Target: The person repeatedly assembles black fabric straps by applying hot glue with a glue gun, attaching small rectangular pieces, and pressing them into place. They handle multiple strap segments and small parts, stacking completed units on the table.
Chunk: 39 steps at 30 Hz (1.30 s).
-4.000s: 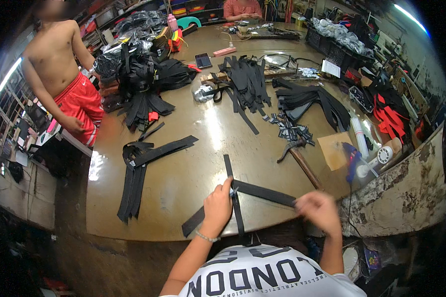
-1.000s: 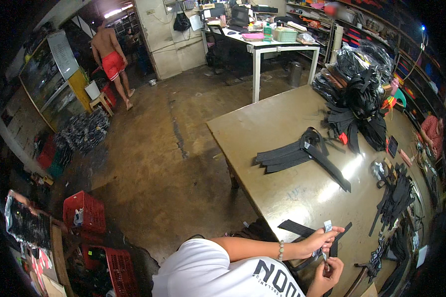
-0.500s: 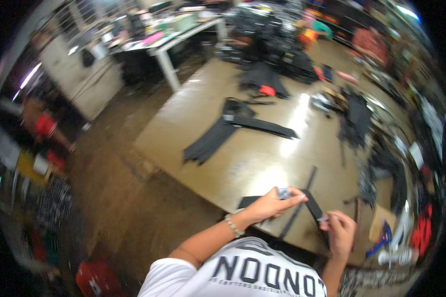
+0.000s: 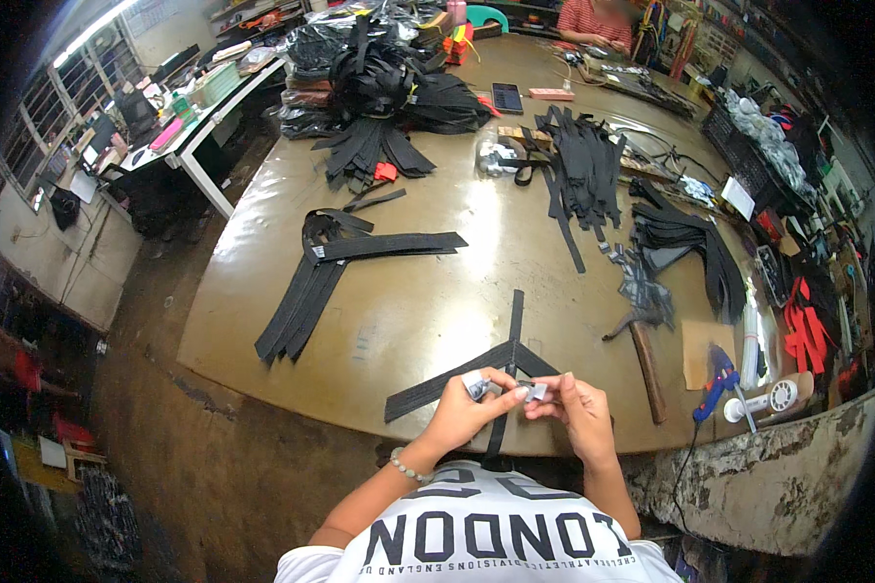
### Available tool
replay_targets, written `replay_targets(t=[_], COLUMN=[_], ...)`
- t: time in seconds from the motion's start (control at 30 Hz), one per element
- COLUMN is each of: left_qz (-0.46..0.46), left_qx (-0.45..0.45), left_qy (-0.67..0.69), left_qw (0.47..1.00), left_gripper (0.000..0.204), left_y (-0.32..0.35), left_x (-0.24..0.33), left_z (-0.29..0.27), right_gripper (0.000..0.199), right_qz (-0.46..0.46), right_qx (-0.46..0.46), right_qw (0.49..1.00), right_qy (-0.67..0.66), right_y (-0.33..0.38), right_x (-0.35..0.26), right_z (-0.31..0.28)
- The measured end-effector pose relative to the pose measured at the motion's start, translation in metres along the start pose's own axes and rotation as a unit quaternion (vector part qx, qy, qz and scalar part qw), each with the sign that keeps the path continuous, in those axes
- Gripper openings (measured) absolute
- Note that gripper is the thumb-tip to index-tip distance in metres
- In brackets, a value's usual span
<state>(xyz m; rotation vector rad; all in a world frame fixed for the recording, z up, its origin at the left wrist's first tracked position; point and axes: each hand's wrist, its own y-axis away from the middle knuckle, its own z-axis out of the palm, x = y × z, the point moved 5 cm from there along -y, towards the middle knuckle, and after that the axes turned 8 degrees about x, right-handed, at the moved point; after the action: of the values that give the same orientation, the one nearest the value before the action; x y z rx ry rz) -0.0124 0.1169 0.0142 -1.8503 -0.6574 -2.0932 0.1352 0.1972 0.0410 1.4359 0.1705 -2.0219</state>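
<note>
Left hand (image 4: 467, 410) and right hand (image 4: 578, 413) close together, fingers (image 4: 568, 391) bent, forearms (image 4: 371, 505) angled inward

Here's the wide black strap (image 4: 437, 384), flat on the table (image 4: 437, 301) by the near edge, ribbed along its length, one arm slanting left, the other running right behind the fingers! And crossing it, the narrow black strap (image 4: 516, 321), pointing at the far edge, its lower end right down at the near edge. Up above them, a small pale tag (image 4: 476, 386), tilted, held in the left hand (image 4: 467, 416). Beside it, a small grey piece (image 4: 535, 392), pinched by the right hand (image 4: 580, 418), left thumb right at it, finer detail too small to read.
</note>
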Motion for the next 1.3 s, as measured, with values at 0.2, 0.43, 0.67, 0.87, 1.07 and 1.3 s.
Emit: replay_targets(t=[0.2,0.43,0.67,0.87,1.07,1.3], left_qz=[0.011,0.007,0.01,-0.014,-0.006,-0.004], left_qx=[-0.018,-0.006,0.012,0.006,0.009,-0.006], left_qy=[0.041,-0.008,0.021,-0.01,0.025,-0.009], left_qw=[0.999,1.0,1.0,1.0,1.0,1.0], left_gripper=[0.013,0.015,0.016,0.02,0.02,0.019], left_y=[-0.004,-0.005,-0.007,-0.004,0.001,0.002], left_x=[0.001,0.018,0.02,0.021,0.025,0.024], left_z=[0.004,-0.008,-0.007,-0.008,-0.006,-0.006], right_gripper=[0.014,0.017,0.021,0.021,0.021,0.022], right_qz=[-0.095,-0.073,-0.033,-0.028,0.004,-0.012], right_qx=[-0.016,-0.037,-0.022,-0.025,-0.036,-0.055], right_qw=[0.988,0.986,0.994,0.997,0.996,0.995], right_qy=[0.121,0.145,0.099,0.067,0.081,0.087], right_y=[0.004,-0.005,-0.01,-0.011,-0.011,-0.01], right_x=[-0.005,-0.011,-0.01,-0.01,-0.004,0.0], right_z=[0.007,0.011,0.015,0.014,0.008,0.007])
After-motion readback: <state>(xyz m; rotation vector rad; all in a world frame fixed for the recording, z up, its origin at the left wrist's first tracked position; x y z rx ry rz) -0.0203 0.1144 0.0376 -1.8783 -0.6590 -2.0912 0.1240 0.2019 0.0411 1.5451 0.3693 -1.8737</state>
